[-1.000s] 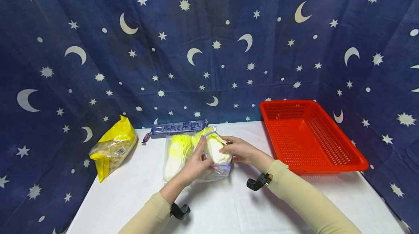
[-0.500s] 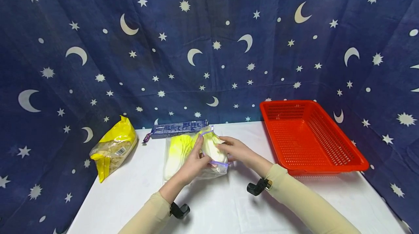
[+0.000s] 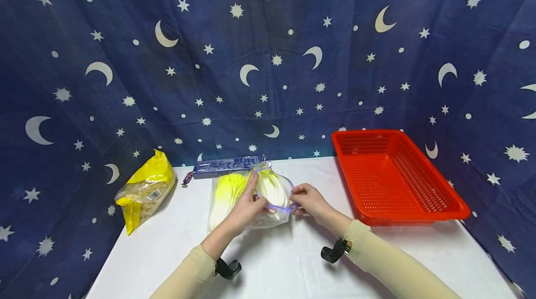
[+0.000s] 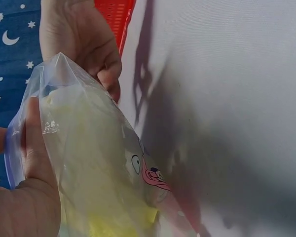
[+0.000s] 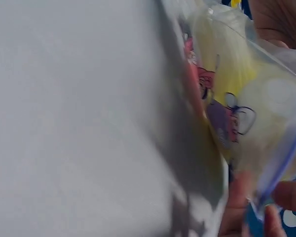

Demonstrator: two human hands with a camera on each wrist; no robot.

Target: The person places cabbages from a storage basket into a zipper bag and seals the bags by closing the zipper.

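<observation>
A clear zip bag with a purple seal strip lies on the table, its mouth spread apart toward the right. Inside are two heads of napa cabbage: one pale yellow and white head on the left, the other head just within the mouth. My left hand grips the left side of the mouth. In the left wrist view, the left hand has a finger under the clear film. My right hand pinches the seal strip at the right; cartoon print on the bag shows in the right wrist view.
A red plastic basket stands at the right. At the far left is a yellow food bag. Behind the zip bag lie a long blue box and a small purple-wrapped item. A star-patterned curtain hangs behind the white table.
My right hand has moved off the right cabbage to the right edge of the bag's mouth and pinches the seal strip there. The cabbage now sits inside the mouth. The left hand keeps its grip.
</observation>
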